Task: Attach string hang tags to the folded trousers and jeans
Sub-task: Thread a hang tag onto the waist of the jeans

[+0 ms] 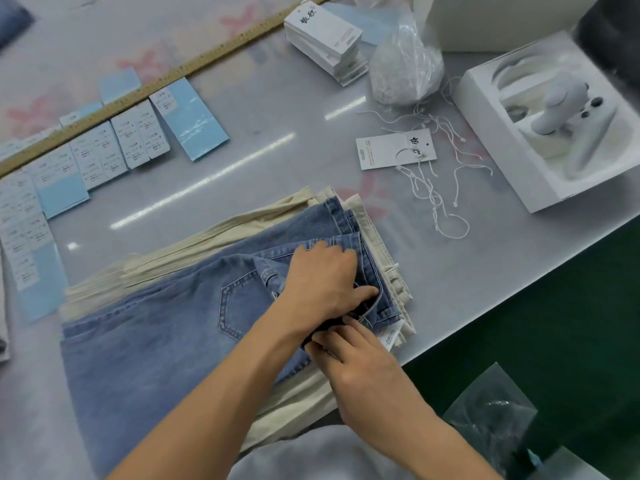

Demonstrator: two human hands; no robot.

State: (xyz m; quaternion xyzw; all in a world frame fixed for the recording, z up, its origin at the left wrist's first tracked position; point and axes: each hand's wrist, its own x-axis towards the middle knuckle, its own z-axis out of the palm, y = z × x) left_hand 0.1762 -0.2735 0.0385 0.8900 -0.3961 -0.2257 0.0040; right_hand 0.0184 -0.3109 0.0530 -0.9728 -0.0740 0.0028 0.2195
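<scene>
Light blue folded jeans [166,323] lie on top of a stack of cream trousers [207,244] near the table's front edge. My left hand [325,278] rests on the jeans' waistband, thumb hooked into the fold at the waist. My right hand [349,351] pinches the dark inner edge of the waistband just below it. A white hang tag [388,150] with a string lies on the table beyond the stack, among loose white strings [436,195]. A small white label [391,336] sticks out at the stack's right edge.
A stack of white hang tags [325,39] and a clear bag of strings [405,71] sit at the back. A white box with a controller [554,119] stands at the right. Blue and white size cards [131,140] lie along a wooden ruler [166,81] at the left.
</scene>
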